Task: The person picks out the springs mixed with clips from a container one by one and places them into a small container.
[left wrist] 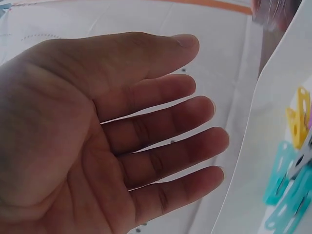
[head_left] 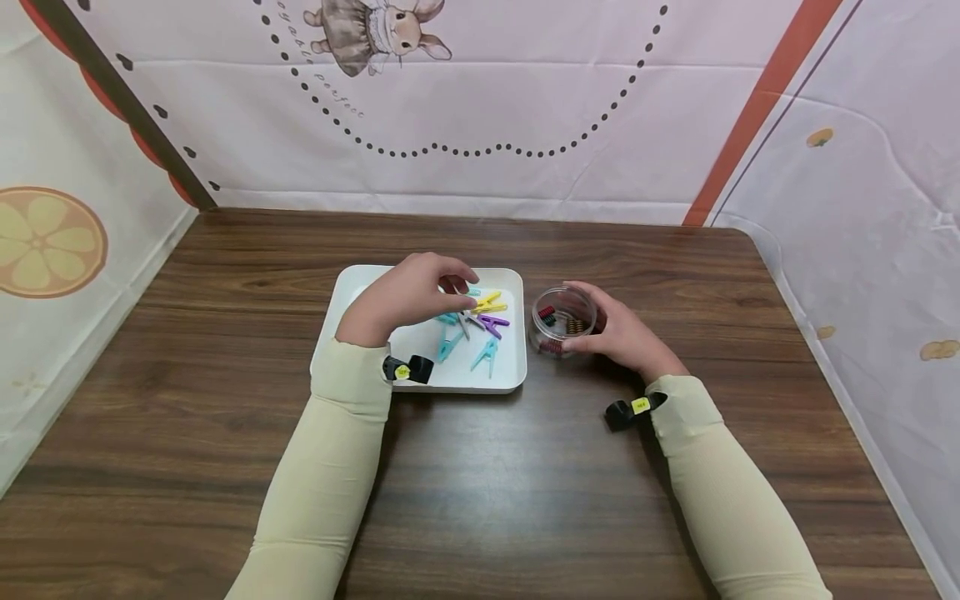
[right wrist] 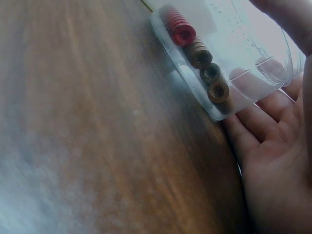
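Over the white tray (head_left: 420, 373), my left hand (head_left: 408, 293) hovers with loosely bent fingers. Nothing lies in its palm in the left wrist view. Teal clothespins (head_left: 486, 355), yellow clothespins (head_left: 491, 307), a purple clothespin (head_left: 493, 323) and a grey one (left wrist: 303, 158) lie in the tray close to those fingertips. My right hand (head_left: 624, 337) grips a clear round jar (head_left: 536, 335) from its right side, thumb at the front and fingers behind. Inside the jar are red coil springs (right wrist: 179, 28), brownish-gold ones (right wrist: 218, 92) and a dark one (head_left: 549, 318).
Jar and tray stand side by side on a dark wooden table (head_left: 510, 500). Printed white cloth (head_left: 525, 108) hangs behind the table and along both sides. Each wrist wears a small black camera (head_left: 420, 368).
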Demonstrator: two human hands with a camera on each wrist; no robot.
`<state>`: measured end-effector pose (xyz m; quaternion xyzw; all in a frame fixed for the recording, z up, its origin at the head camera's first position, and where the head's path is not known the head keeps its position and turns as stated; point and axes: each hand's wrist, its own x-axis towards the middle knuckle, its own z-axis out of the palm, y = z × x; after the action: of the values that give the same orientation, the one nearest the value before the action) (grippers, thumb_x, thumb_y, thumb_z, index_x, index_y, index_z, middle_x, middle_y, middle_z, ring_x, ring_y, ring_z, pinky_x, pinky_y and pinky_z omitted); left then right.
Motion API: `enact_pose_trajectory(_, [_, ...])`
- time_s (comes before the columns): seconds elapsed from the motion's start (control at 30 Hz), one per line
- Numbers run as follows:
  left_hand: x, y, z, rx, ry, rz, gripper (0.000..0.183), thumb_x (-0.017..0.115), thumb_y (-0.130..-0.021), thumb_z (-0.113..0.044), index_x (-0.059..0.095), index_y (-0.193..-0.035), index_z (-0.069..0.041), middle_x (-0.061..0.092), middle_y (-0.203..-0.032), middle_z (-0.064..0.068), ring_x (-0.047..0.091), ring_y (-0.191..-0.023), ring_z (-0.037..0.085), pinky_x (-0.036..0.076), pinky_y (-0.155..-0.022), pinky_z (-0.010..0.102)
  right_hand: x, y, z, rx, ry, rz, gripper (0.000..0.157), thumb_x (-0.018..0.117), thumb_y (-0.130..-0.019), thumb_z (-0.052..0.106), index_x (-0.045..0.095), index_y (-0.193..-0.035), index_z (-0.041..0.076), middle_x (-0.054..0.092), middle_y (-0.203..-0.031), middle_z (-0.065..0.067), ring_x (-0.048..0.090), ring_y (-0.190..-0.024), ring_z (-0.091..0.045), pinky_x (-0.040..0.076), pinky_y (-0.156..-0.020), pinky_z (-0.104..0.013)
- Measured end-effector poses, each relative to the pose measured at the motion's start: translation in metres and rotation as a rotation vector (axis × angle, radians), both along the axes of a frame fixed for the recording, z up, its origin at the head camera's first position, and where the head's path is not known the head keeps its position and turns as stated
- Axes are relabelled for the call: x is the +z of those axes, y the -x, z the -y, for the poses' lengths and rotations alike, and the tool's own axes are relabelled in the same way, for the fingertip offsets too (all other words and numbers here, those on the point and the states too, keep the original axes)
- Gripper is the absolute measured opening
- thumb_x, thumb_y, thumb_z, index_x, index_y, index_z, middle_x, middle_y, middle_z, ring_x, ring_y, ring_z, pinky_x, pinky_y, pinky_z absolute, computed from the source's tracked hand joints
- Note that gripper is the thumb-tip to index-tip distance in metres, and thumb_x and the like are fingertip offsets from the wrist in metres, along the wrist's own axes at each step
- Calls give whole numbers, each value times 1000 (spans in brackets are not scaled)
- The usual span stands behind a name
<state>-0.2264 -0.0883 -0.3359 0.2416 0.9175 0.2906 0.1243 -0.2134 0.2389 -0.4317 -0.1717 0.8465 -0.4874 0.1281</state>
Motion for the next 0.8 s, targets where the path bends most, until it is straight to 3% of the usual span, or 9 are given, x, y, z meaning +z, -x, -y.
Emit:
enact_pose_trajectory(0.33, [5,0,28,104,27,14,32,65,-91,-21,66,-122,-14,67,-108,2,60,-99,18,51,-83,36,1,0,1,-11,3,10,89,85,-74,30,35,-148,30,54,-137,1,49,-126,-17,36,-107,-47])
enact_pose_trajectory(0.43, [7,-1,36,142,36,52,30,63,-93,-22,65,-123,-17,65,-110,2,61,-87,22,54,-65,40,1,0,1,-7,5,4,89,85,-74,29,34,-148,28,54,-136,0,49,-126,-18,36,-107,-47])
enact_pose_trajectory(0.57, [9,-2,45,174,29,104,29,61,-94,-21,63,-123,-18,63,-110,5,57,-61,29,49,-43,43,1,1,1,-2,5,-3,90,85,-74,28,34,-149,25,55,-135,0,50,-126,-18,36,-108,-47])
enact_pose_trajectory(0.7, [9,-1,51,182,41,85,29,62,-94,-18,64,-122,-15,64,-110,7,59,-67,26,52,-58,37,1,0,1,-7,0,0,89,85,-74,29,35,-148,27,55,-135,0,49,-126,-18,35,-108,-48])
enact_pose_trajectory(0.8, [8,1,57,177,56,52,28,62,-93,-17,66,-120,-13,66,-110,8,60,-90,21,51,-77,37,1,-1,1,-14,-5,5,88,85,-74,31,36,-147,32,54,-136,1,49,-126,-17,35,-109,-48])
